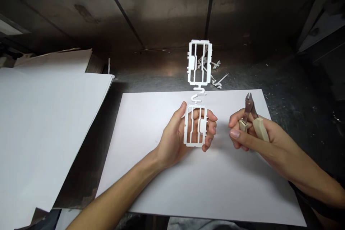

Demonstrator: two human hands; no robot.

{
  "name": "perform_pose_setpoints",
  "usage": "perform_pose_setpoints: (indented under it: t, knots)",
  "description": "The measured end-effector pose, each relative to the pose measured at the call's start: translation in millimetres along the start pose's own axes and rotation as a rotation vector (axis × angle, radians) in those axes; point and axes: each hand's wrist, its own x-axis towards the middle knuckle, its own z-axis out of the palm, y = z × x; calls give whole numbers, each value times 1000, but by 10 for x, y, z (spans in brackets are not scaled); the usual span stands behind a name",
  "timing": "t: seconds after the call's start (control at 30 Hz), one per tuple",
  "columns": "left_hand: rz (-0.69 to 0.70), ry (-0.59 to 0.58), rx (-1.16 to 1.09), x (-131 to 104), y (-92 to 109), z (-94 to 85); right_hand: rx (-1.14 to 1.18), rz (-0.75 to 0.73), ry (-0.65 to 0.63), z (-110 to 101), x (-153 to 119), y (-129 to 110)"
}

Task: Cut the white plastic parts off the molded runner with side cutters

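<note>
Person's L hand [172, 140], over a white rectangular paper sheet [205, 183], cups the near frame of a white plastic, squiggle-linked, twin-frame moulding [198, 88]; R hand [258, 145], just right, grips cream-handled metal nippers [249, 105], jaws slightly parted.

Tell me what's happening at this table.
A person's left hand holds the lower white frame, joined by a zigzag strip to the upper white frame, which extends past the fingers. The right hand holds cutters, tips clear of both frames. Beneath the hands lies a white sheet; thin scraps sit on the dark table past its far edge.
</note>
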Motion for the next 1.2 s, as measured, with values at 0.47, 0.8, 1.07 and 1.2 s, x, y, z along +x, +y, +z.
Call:
perform_pose_setpoints:
  t: [0.47, 0.8, 1.07, 1.2]
  knots:
    - [-16, 49, 124, -57, -67, 1, 14, -12, 25, 57, 57, 4]
    - [-17, 80, 93, -65, -31, -22, 86, 1, 88, 81, 49, 3]
    - [29, 50, 91, -41, -2, -48, 92, -45, 123, 44, 95, 155]
    - [51, 82, 290, -60, 34, -15, 104, -70, 133, 20, 97, 205]
